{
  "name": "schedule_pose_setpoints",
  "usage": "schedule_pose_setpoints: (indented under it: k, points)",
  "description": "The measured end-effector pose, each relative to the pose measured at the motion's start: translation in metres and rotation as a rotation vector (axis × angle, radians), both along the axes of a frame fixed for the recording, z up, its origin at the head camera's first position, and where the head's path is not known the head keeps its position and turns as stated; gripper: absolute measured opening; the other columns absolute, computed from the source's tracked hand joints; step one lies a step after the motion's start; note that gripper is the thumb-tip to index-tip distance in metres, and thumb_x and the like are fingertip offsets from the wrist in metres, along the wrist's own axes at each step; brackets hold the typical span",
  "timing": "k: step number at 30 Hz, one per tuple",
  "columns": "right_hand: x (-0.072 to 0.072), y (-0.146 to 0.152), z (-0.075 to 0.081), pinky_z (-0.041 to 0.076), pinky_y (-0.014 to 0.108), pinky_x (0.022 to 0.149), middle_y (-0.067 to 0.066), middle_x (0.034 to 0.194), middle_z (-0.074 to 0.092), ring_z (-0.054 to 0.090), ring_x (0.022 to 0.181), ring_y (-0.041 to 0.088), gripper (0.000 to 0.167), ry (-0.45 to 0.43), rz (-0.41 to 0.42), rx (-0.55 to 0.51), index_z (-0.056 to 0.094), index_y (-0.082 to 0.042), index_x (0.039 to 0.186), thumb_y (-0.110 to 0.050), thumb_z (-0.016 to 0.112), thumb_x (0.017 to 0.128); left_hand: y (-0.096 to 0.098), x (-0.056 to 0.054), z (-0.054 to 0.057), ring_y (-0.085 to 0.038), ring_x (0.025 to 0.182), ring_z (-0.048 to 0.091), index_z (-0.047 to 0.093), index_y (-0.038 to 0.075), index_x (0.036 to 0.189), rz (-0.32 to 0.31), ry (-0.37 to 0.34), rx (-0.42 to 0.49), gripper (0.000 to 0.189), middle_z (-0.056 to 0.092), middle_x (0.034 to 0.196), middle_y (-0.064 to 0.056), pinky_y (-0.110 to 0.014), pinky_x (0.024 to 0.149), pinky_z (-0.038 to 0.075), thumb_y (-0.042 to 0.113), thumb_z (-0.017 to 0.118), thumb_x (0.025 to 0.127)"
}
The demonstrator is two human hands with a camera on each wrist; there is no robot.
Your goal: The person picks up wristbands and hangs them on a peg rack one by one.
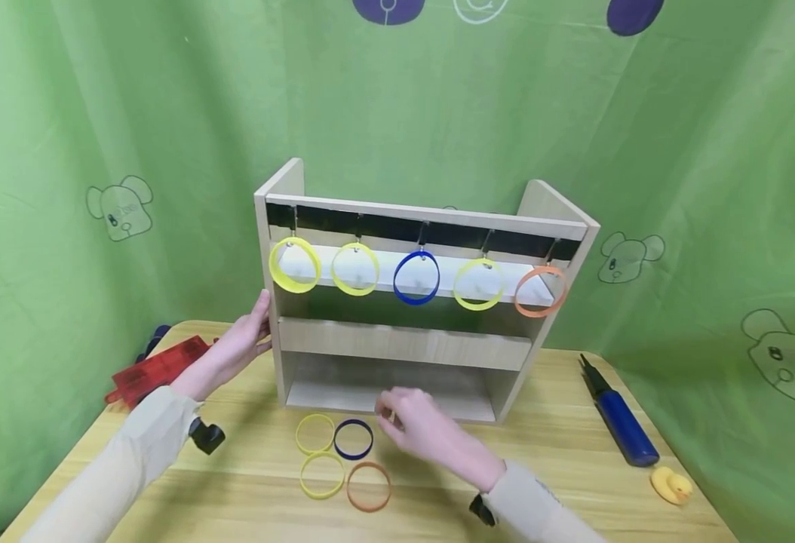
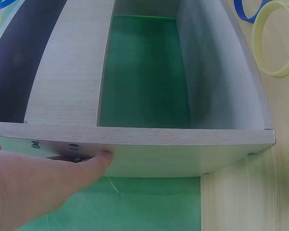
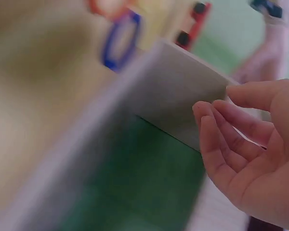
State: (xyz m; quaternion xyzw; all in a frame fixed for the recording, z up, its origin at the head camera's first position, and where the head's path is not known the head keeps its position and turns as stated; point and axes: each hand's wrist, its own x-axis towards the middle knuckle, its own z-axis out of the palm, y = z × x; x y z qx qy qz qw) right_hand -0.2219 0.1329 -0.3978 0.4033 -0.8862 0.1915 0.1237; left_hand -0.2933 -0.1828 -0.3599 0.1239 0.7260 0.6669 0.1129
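Observation:
A pale wooden shelf rack [image 1: 404,343] stands on the table, with a black strip along its front. From hooks on the strip hang several silicone wristbands, among them a blue wristband [image 1: 415,278] and an orange wristband [image 1: 541,291]. My left hand [image 1: 240,345] touches the rack's left side panel [image 2: 159,159] with extended fingers. In front of the rack's lower edge, my right hand [image 1: 425,431] has loosely bent fingers and holds nothing. Just left of it on the table lie two yellow wristbands [image 1: 321,474], a dark blue wristband [image 1: 353,440] and another orange wristband [image 1: 369,487].
A red plastic object [image 1: 156,369] lies at the table's left, beyond my left forearm. At the right edge lie a blue hand pump [image 1: 624,426] with a black nozzle and a yellow rubber duck [image 1: 671,485]. Green patterned curtain [image 1: 425,98] surrounds the table's back and sides.

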Motion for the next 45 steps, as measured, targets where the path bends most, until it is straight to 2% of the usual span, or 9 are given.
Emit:
schedule_pose_setpoints:
  k: [4, 9, 14, 25, 31, 36, 41, 45]
  points:
    - [0.006, 0.005, -0.034, 0.051, 0.007, 0.061, 0.003, 0.078, 0.071, 0.063, 0.068, 0.006, 0.003, -0.084, -0.010, 0.032, 0.069, -0.005, 0.084, -0.003, 0.070, 0.085, 0.000, 0.000, 0.001, -0.043, 0.154, 0.005, 0.002, 0.003, 0.159, -0.009, 0.009, -0.005, 0.090, 0.003, 0.165, -0.026, -0.059, 0.127, 0.010, 0.069, 0.013, 0.098]
    - [0.011, 0.007, -0.056, 0.044, 0.006, 0.055, -0.002, 0.073, 0.066, 0.049, 0.062, -0.003, 0.006, -0.128, -0.036, 0.084, 0.069, -0.009, 0.080, -0.006, 0.071, 0.085, 0.001, 0.000, 0.001, -0.043, 0.154, 0.005, 0.002, 0.003, 0.159, -0.010, 0.008, -0.004, 0.090, 0.004, 0.165, -0.027, -0.059, 0.127, 0.010, 0.069, 0.013, 0.098]
    - [0.014, 0.007, -0.064, 0.042, 0.006, 0.054, -0.004, 0.072, 0.062, 0.045, 0.062, -0.005, 0.009, -0.166, -0.047, 0.131, 0.068, -0.010, 0.078, -0.010, 0.074, 0.085, 0.001, 0.001, 0.000, -0.042, 0.154, 0.007, 0.003, 0.003, 0.159, -0.008, 0.004, 0.007, 0.090, 0.006, 0.165, -0.027, -0.059, 0.127, 0.011, 0.069, 0.013, 0.099]
    - [0.015, 0.006, -0.068, 0.049, 0.008, 0.061, -0.003, 0.077, 0.067, 0.056, 0.069, -0.001, 0.009, -0.105, -0.040, 0.170, 0.070, -0.013, 0.081, -0.007, 0.076, 0.082, 0.000, 0.001, 0.001, -0.042, 0.154, 0.008, 0.004, 0.003, 0.159, 0.000, 0.003, 0.004, 0.090, 0.006, 0.165, -0.027, -0.058, 0.127, 0.012, 0.069, 0.013, 0.098]
    - [0.019, 0.004, -0.057, 0.049, 0.005, 0.061, -0.001, 0.078, 0.071, 0.060, 0.068, -0.001, 0.006, -0.079, -0.002, 0.136, 0.070, -0.010, 0.083, -0.006, 0.074, 0.085, 0.000, 0.001, 0.000, -0.042, 0.154, 0.008, 0.004, 0.002, 0.159, 0.001, 0.000, 0.008, 0.090, 0.006, 0.165, -0.027, -0.058, 0.127, 0.012, 0.069, 0.014, 0.099]
    - [0.023, 0.000, -0.035, 0.050, 0.003, 0.064, 0.001, 0.080, 0.073, 0.065, 0.070, 0.002, 0.005, -0.019, 0.055, 0.066, 0.070, -0.007, 0.084, -0.003, 0.074, 0.084, 0.000, 0.002, 0.000, -0.042, 0.154, 0.006, 0.003, 0.002, 0.159, 0.006, -0.004, 0.011, 0.090, 0.003, 0.165, -0.026, -0.057, 0.127, 0.011, 0.069, 0.014, 0.099]
    - [0.021, -0.004, -0.003, 0.051, 0.003, 0.064, 0.001, 0.080, 0.071, 0.065, 0.069, 0.005, 0.007, 0.145, 0.109, 0.016, 0.070, -0.007, 0.084, -0.001, 0.075, 0.083, 0.000, 0.002, 0.000, -0.042, 0.154, 0.007, 0.004, 0.002, 0.159, 0.006, -0.008, 0.015, 0.091, 0.004, 0.165, -0.027, -0.056, 0.127, 0.011, 0.069, 0.015, 0.098]
    - [0.016, -0.007, 0.036, 0.051, 0.004, 0.063, 0.000, 0.081, 0.070, 0.065, 0.069, 0.007, 0.007, 0.247, 0.133, -0.006, 0.070, -0.007, 0.087, -0.003, 0.074, 0.084, 0.001, 0.001, 0.000, -0.041, 0.154, 0.008, 0.005, 0.002, 0.159, 0.011, -0.004, 0.015, 0.090, 0.005, 0.165, -0.027, -0.056, 0.127, 0.012, 0.069, 0.015, 0.099]
